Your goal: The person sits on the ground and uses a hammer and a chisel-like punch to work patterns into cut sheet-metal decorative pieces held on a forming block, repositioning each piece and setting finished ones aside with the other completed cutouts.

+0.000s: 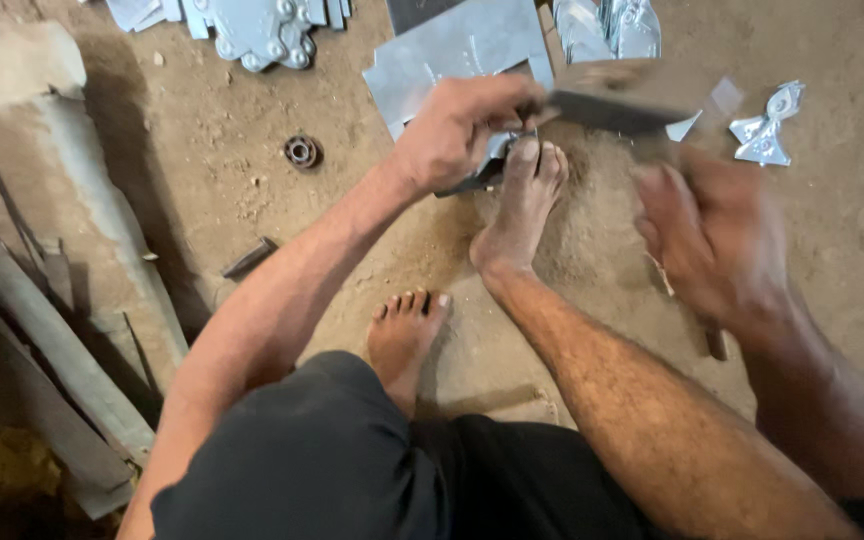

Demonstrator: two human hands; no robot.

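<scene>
While the left hand (457, 125) clamps its fingers round a dark flat tool (602, 110) just above the toes of a foot (522, 205) pinning the metal piece (482, 170) to the dirt, the blurred right hand (712, 235) grips a hammer handle (714, 342). A badly aimed blow could catch toes or knuckles.

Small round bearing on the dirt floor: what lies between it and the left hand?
In the head view, only bare dirt floor lies between the round bearing and the left hand; nothing else sits there.
</scene>
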